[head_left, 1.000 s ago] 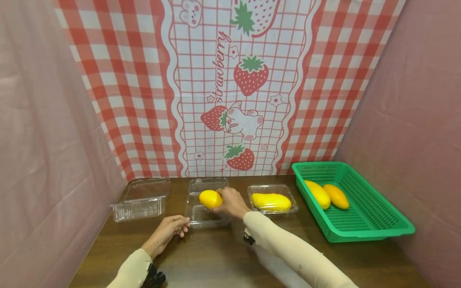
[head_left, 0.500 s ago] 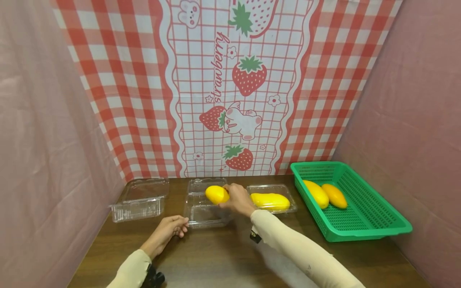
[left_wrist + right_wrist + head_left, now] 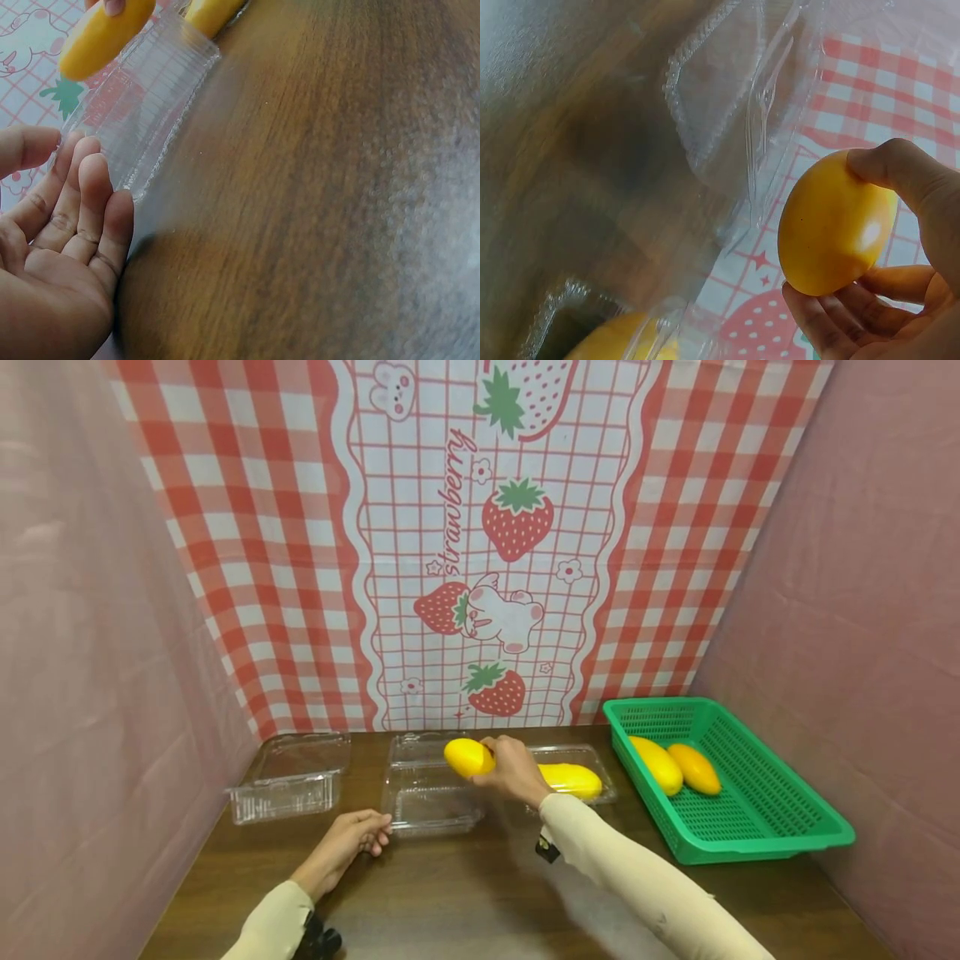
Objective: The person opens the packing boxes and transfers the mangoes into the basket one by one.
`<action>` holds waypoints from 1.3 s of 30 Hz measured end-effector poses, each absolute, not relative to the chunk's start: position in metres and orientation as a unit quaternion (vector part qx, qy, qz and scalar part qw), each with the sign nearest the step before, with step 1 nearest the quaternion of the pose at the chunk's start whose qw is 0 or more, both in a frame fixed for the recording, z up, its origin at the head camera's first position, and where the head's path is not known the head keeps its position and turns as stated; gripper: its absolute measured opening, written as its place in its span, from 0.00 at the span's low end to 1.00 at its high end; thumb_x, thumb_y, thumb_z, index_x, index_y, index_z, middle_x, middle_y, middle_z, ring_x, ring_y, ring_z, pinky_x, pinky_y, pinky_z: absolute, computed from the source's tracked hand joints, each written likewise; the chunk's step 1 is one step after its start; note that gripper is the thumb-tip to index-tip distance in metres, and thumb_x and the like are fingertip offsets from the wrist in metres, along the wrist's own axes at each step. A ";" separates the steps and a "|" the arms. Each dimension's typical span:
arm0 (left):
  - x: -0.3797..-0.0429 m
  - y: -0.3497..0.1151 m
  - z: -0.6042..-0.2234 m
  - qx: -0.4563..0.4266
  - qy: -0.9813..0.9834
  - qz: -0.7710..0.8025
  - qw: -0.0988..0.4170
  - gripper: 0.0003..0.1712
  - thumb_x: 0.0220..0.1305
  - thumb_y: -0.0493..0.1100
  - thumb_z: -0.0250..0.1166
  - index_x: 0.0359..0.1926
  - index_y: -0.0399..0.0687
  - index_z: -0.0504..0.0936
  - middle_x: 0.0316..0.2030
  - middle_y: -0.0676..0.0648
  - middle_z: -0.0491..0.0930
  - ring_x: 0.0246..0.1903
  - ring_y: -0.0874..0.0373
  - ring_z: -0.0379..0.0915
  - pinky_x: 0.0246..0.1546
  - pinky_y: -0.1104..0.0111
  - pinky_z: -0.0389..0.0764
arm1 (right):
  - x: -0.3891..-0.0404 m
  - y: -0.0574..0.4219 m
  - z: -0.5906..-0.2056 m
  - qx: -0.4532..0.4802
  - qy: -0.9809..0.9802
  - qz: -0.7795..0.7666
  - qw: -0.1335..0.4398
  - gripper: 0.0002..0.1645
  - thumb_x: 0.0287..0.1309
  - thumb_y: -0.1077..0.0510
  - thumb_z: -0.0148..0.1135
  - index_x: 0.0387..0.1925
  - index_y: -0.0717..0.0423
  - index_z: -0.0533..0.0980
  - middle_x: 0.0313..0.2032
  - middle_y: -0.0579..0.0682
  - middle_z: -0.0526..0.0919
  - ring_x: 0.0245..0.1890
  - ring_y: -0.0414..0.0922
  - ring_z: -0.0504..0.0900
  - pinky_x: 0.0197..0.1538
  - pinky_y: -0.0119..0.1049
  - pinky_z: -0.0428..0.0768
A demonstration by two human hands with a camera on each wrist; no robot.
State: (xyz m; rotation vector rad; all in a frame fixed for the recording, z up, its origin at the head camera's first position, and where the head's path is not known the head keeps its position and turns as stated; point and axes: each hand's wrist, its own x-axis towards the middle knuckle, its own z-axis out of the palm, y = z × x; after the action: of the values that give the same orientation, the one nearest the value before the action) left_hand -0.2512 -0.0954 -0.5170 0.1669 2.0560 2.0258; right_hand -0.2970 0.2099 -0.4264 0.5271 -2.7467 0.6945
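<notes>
A yellow mango (image 3: 467, 757) is gripped by my right hand (image 3: 517, 772), raised over the right side of the middle clear plastic box (image 3: 435, 810). In the right wrist view, thumb and fingers curl round the mango (image 3: 832, 225) from opposite sides. The middle box lies with its lid folded back, and nothing lies in its tray. At its front left corner, my left hand (image 3: 348, 843) pinches the rim between thumb and forefinger. In the left wrist view the other fingers (image 3: 95, 180) lie beside the box wall (image 3: 161, 82).
To the right, another clear box (image 3: 609, 795) contains a yellow mango (image 3: 573, 781), partly behind my right hand. A green basket (image 3: 780, 847) with two mangoes (image 3: 693, 768) stands further right. An opened clear box (image 3: 285, 797) lies at the left. Checked cloth (image 3: 285, 610) hangs behind the table.
My right hand has moved right and slightly up with the mango, from over the middle of the box to its right side. My left hand stays at the corner.
</notes>
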 end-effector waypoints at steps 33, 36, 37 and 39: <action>-0.250 -0.095 -0.518 0.070 0.701 0.698 0.126 0.16 0.73 0.43 0.63 0.42 0.28 0.81 0.30 0.46 0.80 0.26 0.61 0.74 0.31 0.71 0.80 | -0.287 0.282 -0.404 0.133 -0.944 0.260 0.153 0.35 0.49 0.51 0.80 0.57 0.64 0.81 0.44 0.56 0.86 0.34 0.47 0.79 0.39 0.44 0.81; -0.250 -0.095 -0.517 0.072 0.703 0.696 0.128 0.17 0.73 0.43 0.63 0.42 0.28 0.81 0.30 0.47 0.80 0.26 0.61 0.74 0.31 0.71 0.80 | -0.285 0.288 -0.403 0.125 -0.945 0.262 0.153 0.35 0.49 0.51 0.80 0.57 0.63 0.81 0.43 0.56 0.86 0.35 0.47 0.79 0.39 0.44 0.80; -0.250 -0.095 -0.517 0.072 0.704 0.695 0.128 0.17 0.73 0.43 0.63 0.42 0.28 0.81 0.30 0.47 0.80 0.26 0.61 0.74 0.31 0.71 0.80 | -0.285 0.290 -0.403 0.123 -0.944 0.263 0.153 0.35 0.49 0.51 0.81 0.57 0.63 0.81 0.43 0.56 0.86 0.34 0.48 0.79 0.39 0.44 0.80; -0.250 -0.096 -0.516 0.073 0.705 0.693 0.129 0.17 0.73 0.43 0.63 0.42 0.28 0.81 0.30 0.47 0.80 0.26 0.61 0.74 0.31 0.71 0.80 | -0.284 0.293 -0.402 0.121 -0.945 0.263 0.155 0.35 0.50 0.51 0.80 0.57 0.64 0.80 0.42 0.56 0.85 0.34 0.48 0.79 0.39 0.44 0.80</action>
State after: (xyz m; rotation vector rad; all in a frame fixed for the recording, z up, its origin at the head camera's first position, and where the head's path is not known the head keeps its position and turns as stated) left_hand -0.2501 -0.0956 -0.5163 0.2120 2.0507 2.0161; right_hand -0.2840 0.2934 -0.4024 0.3468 -2.7069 0.7538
